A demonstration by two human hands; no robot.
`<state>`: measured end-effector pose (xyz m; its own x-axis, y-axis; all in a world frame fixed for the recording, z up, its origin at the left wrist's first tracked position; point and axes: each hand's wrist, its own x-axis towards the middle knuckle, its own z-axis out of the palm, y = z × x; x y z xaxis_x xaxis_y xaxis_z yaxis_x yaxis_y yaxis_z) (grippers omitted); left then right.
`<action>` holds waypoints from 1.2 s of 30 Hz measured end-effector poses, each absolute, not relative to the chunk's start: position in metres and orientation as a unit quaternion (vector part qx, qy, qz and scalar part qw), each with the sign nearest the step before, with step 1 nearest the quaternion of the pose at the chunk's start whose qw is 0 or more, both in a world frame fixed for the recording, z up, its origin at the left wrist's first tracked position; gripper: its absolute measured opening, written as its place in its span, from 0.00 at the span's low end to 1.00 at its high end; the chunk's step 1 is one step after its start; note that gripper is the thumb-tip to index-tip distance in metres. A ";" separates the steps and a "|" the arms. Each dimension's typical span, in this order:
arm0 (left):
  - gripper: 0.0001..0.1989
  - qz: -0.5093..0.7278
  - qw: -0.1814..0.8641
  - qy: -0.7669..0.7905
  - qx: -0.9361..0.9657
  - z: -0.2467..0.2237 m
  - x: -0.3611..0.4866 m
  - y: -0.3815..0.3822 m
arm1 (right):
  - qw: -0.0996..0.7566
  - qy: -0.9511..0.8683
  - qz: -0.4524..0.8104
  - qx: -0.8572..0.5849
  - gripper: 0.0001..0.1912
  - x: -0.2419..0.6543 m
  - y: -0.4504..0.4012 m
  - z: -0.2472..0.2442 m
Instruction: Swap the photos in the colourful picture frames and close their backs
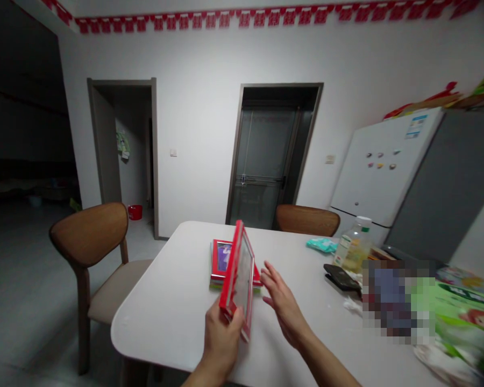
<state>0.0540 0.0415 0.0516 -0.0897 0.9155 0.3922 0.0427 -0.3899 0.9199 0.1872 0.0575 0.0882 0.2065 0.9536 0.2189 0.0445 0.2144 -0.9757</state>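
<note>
The left hand (222,334) grips a red frame (242,274) by its near lower edge, long axis apparently pointing away from the body; the open right hand (281,302) is just beside it, seemingly not touching, above the table (173,301).

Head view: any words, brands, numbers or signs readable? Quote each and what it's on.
None readable with certainty.
Green pack: large print, too blurred.
Fridge sticker: too small.
Bottle label: too small.
Red bunting: marks too small.
Red frame in left hand: no legible text.
</note>
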 end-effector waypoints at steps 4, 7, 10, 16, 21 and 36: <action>0.20 0.474 -0.001 0.289 0.831 0.053 0.044 0.003 | 0.654 -0.334 0.543 -0.407 0.33 0.197 0.017 0.104; 0.18 0.405 -0.201 0.257 0.854 0.044 0.041 -0.015 | 0.654 -0.283 0.592 -0.376 0.31 0.198 -0.005 0.094; 0.12 0.390 -0.291 0.243 0.839 0.034 0.043 -0.025 | 0.630 -0.296 0.625 -0.353 0.27 0.199 -0.010 0.072; 0.13 0.333 -0.328 0.239 0.851 0.008 0.045 -0.025 | 0.564 -0.352 0.656 -0.357 0.24 0.198 0.009 0.033; 0.15 0.246 -0.235 0.256 0.905 -0.011 0.047 -0.018 | 0.527 -0.435 0.576 -0.448 0.23 0.208 0.028 0.013; 0.21 0.107 0.097 0.375 0.916 -0.012 0.073 -0.016 | 0.280 -0.681 0.074 -0.672 0.19 0.216 0.055 -0.004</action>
<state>0.0727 -0.0161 -0.0122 0.6968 0.7068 0.1224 0.6653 -0.7006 0.2581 0.2164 0.0554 -0.0042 0.0603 0.9574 0.2825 0.8743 0.0859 -0.4778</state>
